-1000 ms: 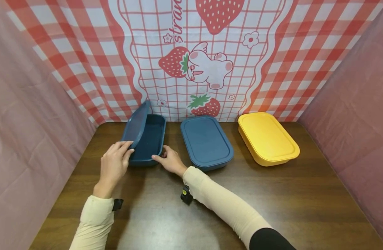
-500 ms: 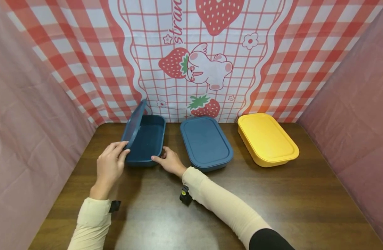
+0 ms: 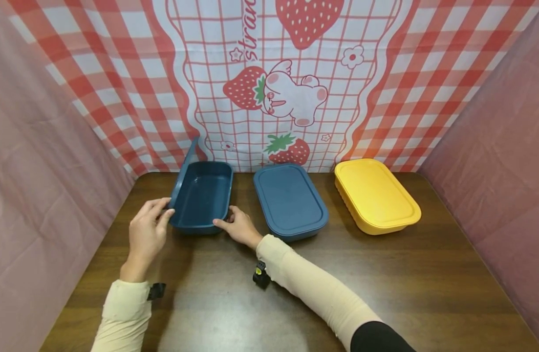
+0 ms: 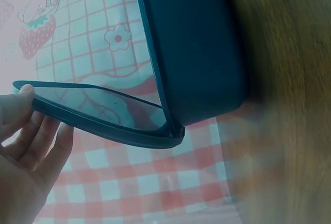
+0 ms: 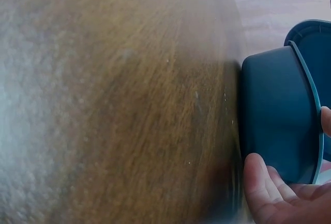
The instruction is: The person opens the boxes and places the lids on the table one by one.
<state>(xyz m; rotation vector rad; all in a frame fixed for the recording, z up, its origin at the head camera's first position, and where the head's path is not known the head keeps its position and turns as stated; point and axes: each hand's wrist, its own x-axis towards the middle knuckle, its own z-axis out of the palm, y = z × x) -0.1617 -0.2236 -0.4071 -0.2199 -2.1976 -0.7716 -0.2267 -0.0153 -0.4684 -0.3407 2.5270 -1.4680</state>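
At the left of the table, a dark blue lunch box (image 3: 205, 195) lies with nothing inside. Its lid (image 3: 183, 171) stands almost upright along the box's left long side. My left hand (image 3: 147, 233) pinches the lid's near edge; in the left wrist view the thumb is on one face and the fingers on the other. My right hand (image 3: 239, 228) grips the box's near right corner, thumb at the rim. From the right wrist view, fingers (image 5: 254, 175) press the outer wall, low by the tabletop.
A second blue lunch box (image 3: 291, 200), lid on, sits just right of my right hand. Farther right is a yellow lunch box (image 3: 377, 195), also covered. A strawberry-print curtain (image 3: 295, 83) hangs behind the wooden table (image 3: 383, 283), with pink cloth at both sides.
My left hand has moved left, swinging the lid from leaning over the box to nearly upright, so more of the inside shows. The right hand keeps its grip in place.
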